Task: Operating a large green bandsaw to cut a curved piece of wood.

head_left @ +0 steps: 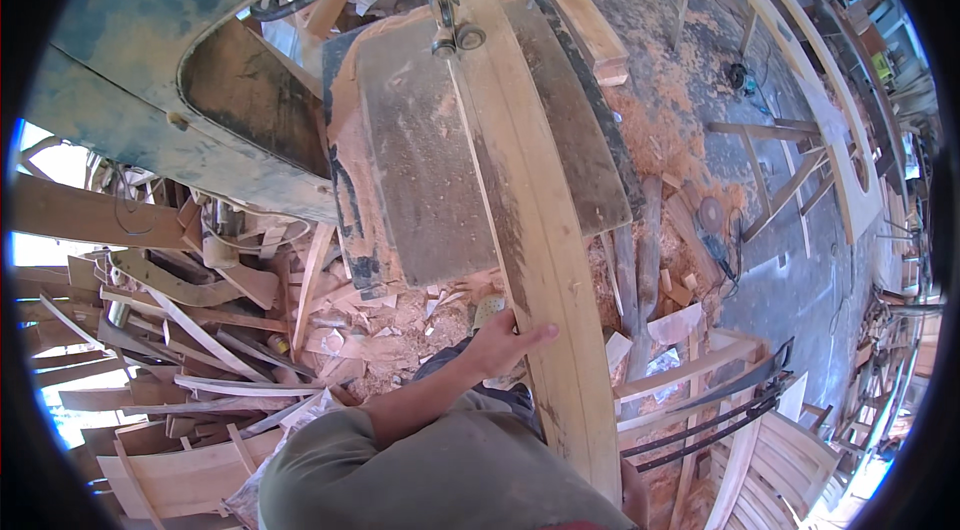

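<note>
One left hand (497, 345), nearer the wearer than the flat grey-brown saw table (415, 150), grips the left edge of one long pale wooden plank (545, 240), thumb uppermost; the plank lies across the table. One right hand (633, 495), partly hidden by the plank's near end: finger state indeterminable. Above the table, two round metal rollers (470, 37); at its far right, one thick pale timber (575, 15).

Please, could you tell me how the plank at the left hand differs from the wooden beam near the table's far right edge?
The plank lies across the table, while the wooden beam lies to the table's right. The plank looks longer than the wooden beam. The left hand holds the plank; no hand touches the wooden beam. Both are pale wood.
</note>
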Tool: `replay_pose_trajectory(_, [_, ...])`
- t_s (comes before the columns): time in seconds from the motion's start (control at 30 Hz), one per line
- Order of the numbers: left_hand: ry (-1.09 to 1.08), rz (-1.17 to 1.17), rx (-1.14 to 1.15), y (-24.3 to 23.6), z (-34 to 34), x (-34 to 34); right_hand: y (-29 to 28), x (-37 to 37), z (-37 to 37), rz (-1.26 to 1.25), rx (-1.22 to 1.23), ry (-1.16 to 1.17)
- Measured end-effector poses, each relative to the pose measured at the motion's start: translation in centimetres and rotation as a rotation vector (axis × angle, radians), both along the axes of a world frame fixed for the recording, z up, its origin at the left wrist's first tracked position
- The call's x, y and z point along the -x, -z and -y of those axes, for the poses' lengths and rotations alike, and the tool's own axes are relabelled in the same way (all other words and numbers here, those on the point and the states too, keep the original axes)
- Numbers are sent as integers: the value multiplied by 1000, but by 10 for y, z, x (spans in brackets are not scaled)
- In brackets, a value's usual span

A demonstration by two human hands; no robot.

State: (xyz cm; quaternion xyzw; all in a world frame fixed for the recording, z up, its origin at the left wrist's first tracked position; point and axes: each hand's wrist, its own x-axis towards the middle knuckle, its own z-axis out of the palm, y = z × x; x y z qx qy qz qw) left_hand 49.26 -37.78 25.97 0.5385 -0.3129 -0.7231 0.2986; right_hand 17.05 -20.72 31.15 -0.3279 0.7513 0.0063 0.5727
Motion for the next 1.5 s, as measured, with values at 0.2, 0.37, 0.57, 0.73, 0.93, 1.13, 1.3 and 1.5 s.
replay_pose_trajectory(0.2, [-60,32,11,5,-3,1,10,6,-1,7,-7,13])
replay_pose_trajectory(0.37, [-47,52,16,3,0,1,22,10,1,17,-17,25])
replay_pose_trajectory(0.57, [2,77,-15,-10,7,-1,33,17,-1,23,-36,44])
replay_pose_trajectory(0.73, [-21,64,-2,-9,6,-2,41,21,-3,26,-58,57])
replay_pose_trajectory(0.93, [26,119,15,-17,11,-3,48,27,-3,30,-86,72])
replay_pose_trajectory(1.13, [-13,77,18,-17,11,-3,55,29,-7,39,-112,99])
replay_pose_trajectory(1.3, [-44,42,27,-15,11,-2,61,31,-10,48,-134,122])
replay_pose_trajectory(1.5, [-16,51,21,-12,13,-3,68,34,-11,56,-155,143])
